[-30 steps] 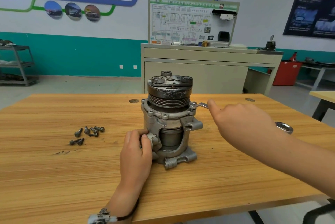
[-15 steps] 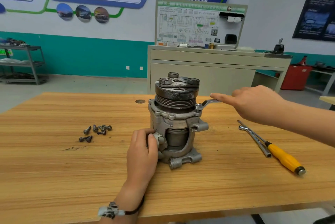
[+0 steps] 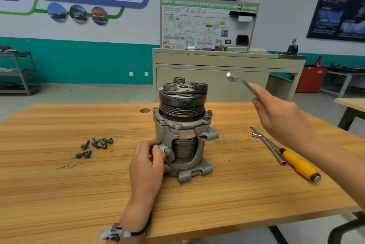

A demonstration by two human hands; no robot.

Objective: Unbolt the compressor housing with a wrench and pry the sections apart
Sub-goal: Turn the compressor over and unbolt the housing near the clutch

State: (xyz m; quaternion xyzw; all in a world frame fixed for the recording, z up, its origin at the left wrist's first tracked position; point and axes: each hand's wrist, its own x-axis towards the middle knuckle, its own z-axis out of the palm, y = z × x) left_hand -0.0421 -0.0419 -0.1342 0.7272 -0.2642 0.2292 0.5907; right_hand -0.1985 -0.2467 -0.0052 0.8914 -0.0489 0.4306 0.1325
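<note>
1. The grey cast-metal compressor with black grooved pulley [image 3: 183, 131] stands upright on the wooden table [image 3: 59, 194], the left hand [image 3: 147, 166] fingers curled round its lower lug; wrench torque could tip it.
2. The thin steel offset wrench [image 3: 240, 82], pinched in the right hand [image 3: 280, 117] fingers above-right of the compressor, could seat askew and round the flange bolt [image 3: 209, 114].

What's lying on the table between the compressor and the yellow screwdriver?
In the head view, a bent metal wrench lies right beside the screwdriver, on the compressor side; the rest is bare tabletop.

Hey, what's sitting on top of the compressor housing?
A dark grooved pulley, capped by a plate with three round bosses. What lies beneath the pulley is covered by the compressor housing rim.
</note>
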